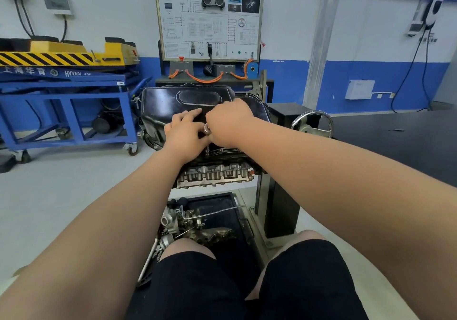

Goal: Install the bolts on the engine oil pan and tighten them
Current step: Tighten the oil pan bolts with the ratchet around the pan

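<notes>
The black oil pan (168, 104) lies on top of an upturned engine (215, 173) on a stand. Both my hands are over its near edge. My right hand (228, 124) grips the top of a silver socket driver (207, 136), whose thin shaft stands upright and reaches down to the pan's near flange (228, 150). My left hand (184, 131) rests on the pan beside the tool, its index finger stretched forward and the other fingers curled by the tool. The bolt under the shaft is hidden.
A silver handwheel (312, 123) sticks out on the stand's right. Loose engine parts (193, 223) lie in a tray below the engine, between my knees. A blue and yellow lift cart (66, 72) stands at the left and a training board (209, 21) behind.
</notes>
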`<control>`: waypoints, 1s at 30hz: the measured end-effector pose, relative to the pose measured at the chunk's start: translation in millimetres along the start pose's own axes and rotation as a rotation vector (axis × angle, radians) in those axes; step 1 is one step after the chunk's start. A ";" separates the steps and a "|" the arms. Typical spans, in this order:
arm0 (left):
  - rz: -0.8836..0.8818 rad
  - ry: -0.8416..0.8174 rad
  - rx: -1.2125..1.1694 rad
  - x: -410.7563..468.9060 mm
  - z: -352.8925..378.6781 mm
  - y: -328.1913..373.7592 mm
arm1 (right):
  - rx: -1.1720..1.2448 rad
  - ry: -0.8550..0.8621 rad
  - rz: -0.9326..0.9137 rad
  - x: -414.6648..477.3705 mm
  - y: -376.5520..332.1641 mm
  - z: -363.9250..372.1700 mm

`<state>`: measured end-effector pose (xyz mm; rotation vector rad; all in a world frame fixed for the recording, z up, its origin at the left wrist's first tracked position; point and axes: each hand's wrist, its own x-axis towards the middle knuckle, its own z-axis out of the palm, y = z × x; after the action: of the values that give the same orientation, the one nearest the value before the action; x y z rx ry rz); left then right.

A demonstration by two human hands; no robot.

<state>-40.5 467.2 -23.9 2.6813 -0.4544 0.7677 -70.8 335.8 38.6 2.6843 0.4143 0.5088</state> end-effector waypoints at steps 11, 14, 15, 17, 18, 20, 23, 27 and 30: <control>-0.024 0.095 -0.019 5.6 0.3 7.1 | 0.028 0.018 -0.008 -10.5 11.1 -8.1; 0.000 0.114 -0.032 6.9 3.6 5.1 | 0.033 0.009 -0.028 -10.8 10.0 -9.5; 0.018 0.104 -0.036 7.0 4.2 4.2 | 0.010 0.003 -0.044 -11.5 10.5 -11.9; 0.059 0.083 -0.032 6.2 5.7 2.5 | -0.044 -0.011 -0.111 -13.9 11.5 -17.7; 0.078 0.079 -0.024 5.2 6.5 1.9 | -0.082 -0.017 -0.155 -14.4 12.4 -19.6; 0.100 0.077 -0.010 4.1 7.5 1.1 | -0.147 -0.016 -0.229 -14.1 13.7 -19.6; 0.099 0.116 -0.003 -0.4 9.6 -1.0 | -0.126 -0.005 -0.213 -16.3 13.7 -16.1; -0.092 0.449 -0.182 -34.2 26.8 -4.6 | -0.111 0.047 -0.150 -16.5 16.3 -8.1; -0.272 0.443 -0.336 -55.9 43.4 0.4 | -0.085 0.021 -0.130 -15.0 18.7 -7.4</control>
<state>-66.0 462.2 -89.7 2.1225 -0.0923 1.0565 -83.2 316.3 48.3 2.5520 0.5569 0.5054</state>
